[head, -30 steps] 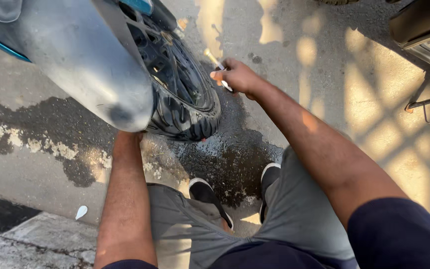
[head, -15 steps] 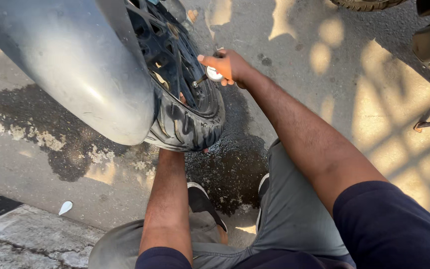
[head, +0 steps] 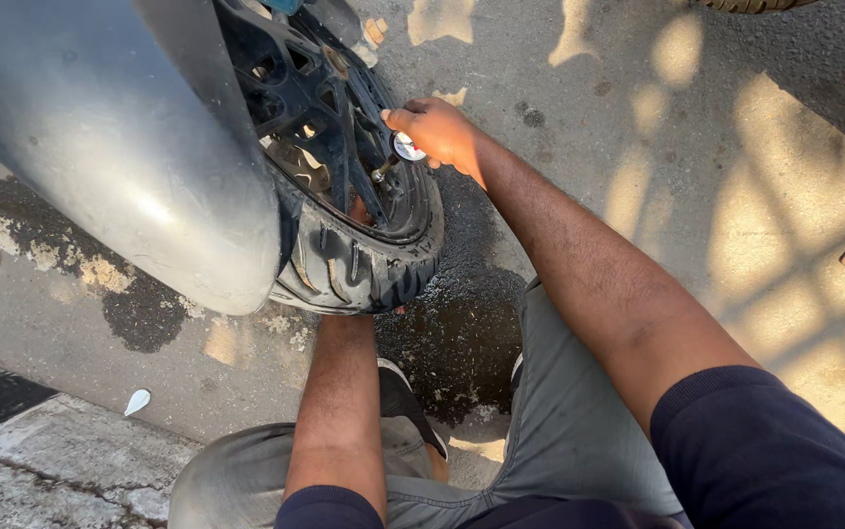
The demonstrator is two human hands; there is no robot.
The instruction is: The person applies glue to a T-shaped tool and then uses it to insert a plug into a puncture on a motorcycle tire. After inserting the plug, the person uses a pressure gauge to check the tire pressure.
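Both arms are bare from the hands up past the elbows, ending in short dark navy sleeves at the lower edge of the frame — the right sleeve (head: pixel 775 451) at lower right, the left sleeve (head: pixel 329 507) at lower centre. Grey trousers (head: pixel 579 431) cover the bent legs. A black shoe (head: pixel 401 404) with a pale sole edge shows between the knees — no gloves, rings or watch on the right hand (head: pixel 437 127)

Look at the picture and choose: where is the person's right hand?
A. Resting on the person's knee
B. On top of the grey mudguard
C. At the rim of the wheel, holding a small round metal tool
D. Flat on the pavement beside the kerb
C: the right hand is up at the black wheel rim, fingers closed on a small round metal tool pressed towards the rim.
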